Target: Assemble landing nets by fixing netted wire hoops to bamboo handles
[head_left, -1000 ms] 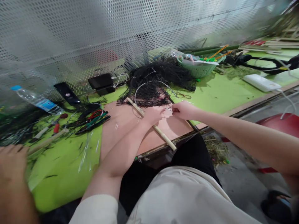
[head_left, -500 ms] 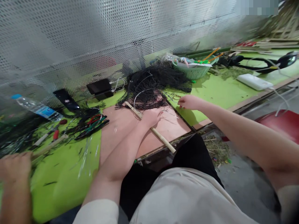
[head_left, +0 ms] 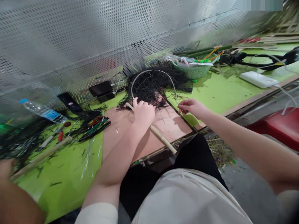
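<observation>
The person's right hand (head_left: 189, 108) is pinching one end of a thin, pale wire hoop (head_left: 152, 70), which is curving up in front of a black stringy net (head_left: 184, 82). The left hand (head_left: 143, 112) is reaching over a wooden stick (head_left: 163, 139) by the hoop's other end; its fingers are spreading a little, but whether they are gripping, one cannot tell. Holding both ends firmly and going slowly should help. The net is lying close, so its strings may be snagging. A green basket (head_left: 195, 73) is sitting behind; another person's arm (head_left: 18, 199) is showing at the left edge.
</observation>
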A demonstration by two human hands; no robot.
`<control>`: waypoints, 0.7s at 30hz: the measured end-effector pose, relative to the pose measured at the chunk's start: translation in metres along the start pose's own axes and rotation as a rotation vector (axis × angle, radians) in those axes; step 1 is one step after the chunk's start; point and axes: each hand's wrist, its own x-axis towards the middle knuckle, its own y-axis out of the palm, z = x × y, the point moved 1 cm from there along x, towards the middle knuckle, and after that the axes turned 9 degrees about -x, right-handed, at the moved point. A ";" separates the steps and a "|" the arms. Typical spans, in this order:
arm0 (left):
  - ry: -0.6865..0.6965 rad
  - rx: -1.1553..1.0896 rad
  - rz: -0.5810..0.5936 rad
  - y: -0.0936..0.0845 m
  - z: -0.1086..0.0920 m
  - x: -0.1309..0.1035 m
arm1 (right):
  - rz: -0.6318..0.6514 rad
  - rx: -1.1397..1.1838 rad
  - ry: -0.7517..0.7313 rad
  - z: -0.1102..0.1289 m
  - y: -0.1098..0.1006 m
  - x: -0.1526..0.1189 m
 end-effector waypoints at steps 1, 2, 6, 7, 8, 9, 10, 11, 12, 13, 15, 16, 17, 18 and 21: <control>0.003 -0.004 -0.036 -0.009 -0.003 0.000 | -0.030 0.028 -0.021 0.002 0.002 -0.004; 0.018 -0.023 -0.077 -0.017 -0.005 -0.001 | -0.053 0.054 -0.042 0.005 0.005 -0.007; 0.105 -0.211 -0.236 -0.036 -0.012 -0.002 | -0.109 0.135 -0.127 0.015 0.021 -0.021; 0.125 -0.286 -0.251 -0.037 -0.012 -0.001 | -0.116 0.152 -0.146 0.017 0.026 -0.024; 0.132 -0.379 -0.248 -0.035 -0.012 0.000 | -0.121 0.168 -0.165 0.019 0.030 -0.026; 0.119 -0.490 -0.226 -0.031 -0.012 0.002 | -0.119 0.179 -0.184 0.020 0.034 -0.028; 0.077 -0.616 -0.186 -0.026 -0.012 0.004 | -0.110 0.182 -0.203 0.022 0.038 -0.030; 0.005 -0.757 -0.133 -0.019 -0.011 0.007 | -0.093 0.178 -0.220 0.023 0.042 -0.031; -0.093 -0.909 -0.075 -0.012 -0.011 0.009 | -0.068 0.169 -0.232 0.024 0.045 -0.032; -0.203 -1.069 -0.018 -0.005 -0.010 0.012 | -0.038 0.157 -0.239 0.025 0.049 -0.032; -0.376 -1.406 0.094 0.005 -0.009 0.015 | 0.018 0.144 -0.245 0.027 0.054 -0.032; -0.423 -1.569 0.147 0.007 -0.008 0.016 | 0.042 0.147 -0.247 0.028 0.057 -0.032; -0.443 -1.713 0.197 0.008 -0.007 0.016 | 0.069 0.156 -0.250 0.029 0.059 -0.032; -0.440 -1.831 0.243 0.006 -0.005 0.016 | 0.100 0.169 -0.252 0.030 0.061 -0.031; -0.348 -2.047 0.341 -0.004 0.002 0.015 | 0.182 0.250 -0.234 0.034 0.065 -0.031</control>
